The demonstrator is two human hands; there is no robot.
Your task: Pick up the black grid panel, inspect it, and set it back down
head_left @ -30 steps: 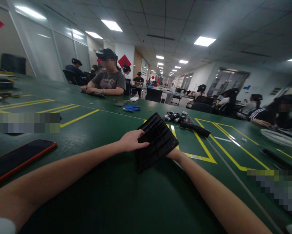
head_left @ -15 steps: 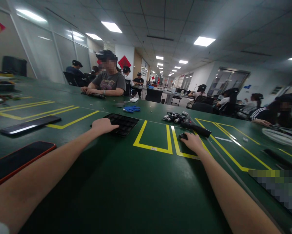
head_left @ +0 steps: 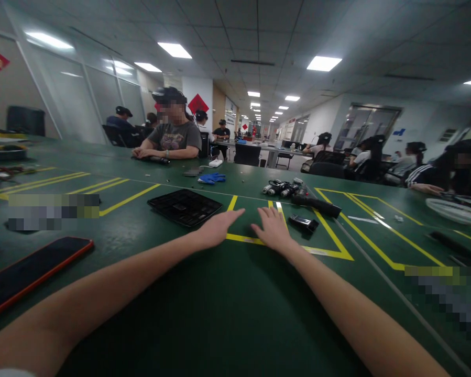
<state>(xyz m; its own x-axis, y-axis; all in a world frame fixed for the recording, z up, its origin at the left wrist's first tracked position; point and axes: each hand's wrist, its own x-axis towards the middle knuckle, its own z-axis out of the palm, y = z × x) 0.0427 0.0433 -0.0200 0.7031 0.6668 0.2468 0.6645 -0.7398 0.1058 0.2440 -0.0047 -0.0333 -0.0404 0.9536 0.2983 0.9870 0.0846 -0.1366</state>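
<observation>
My left hand (head_left: pixel 217 228) is stretched out low over the green table (head_left: pixel 219 309), its fingers extended and nothing in it. A black compartmented tray (head_left: pixel 184 206) lies flat just beyond it, to the left. My right hand (head_left: pixel 273 226) has its fingers spread, palm down, over the yellow tape (head_left: pixel 245 240) between the two hands. Whether either hand touches the tabletop I cannot tell. To the right of my right hand lies a small black device with a shiny face (head_left: pixel 303 224). Behind that is a dark tube-shaped object (head_left: pixel 317 206).
Several white-ended parts with dark cords (head_left: pixel 283 187) form a pile farther back, and a blue glove (head_left: pixel 212 178) lies left of them. An orange-edged phone (head_left: pixel 34 272) is at the left. Across the table sits a person (head_left: pixel 176 133), hands on the tabletop.
My left hand has come off the black tray and moved right. My right hand has let go of the small black device and moved left, so both hands are closer together.
</observation>
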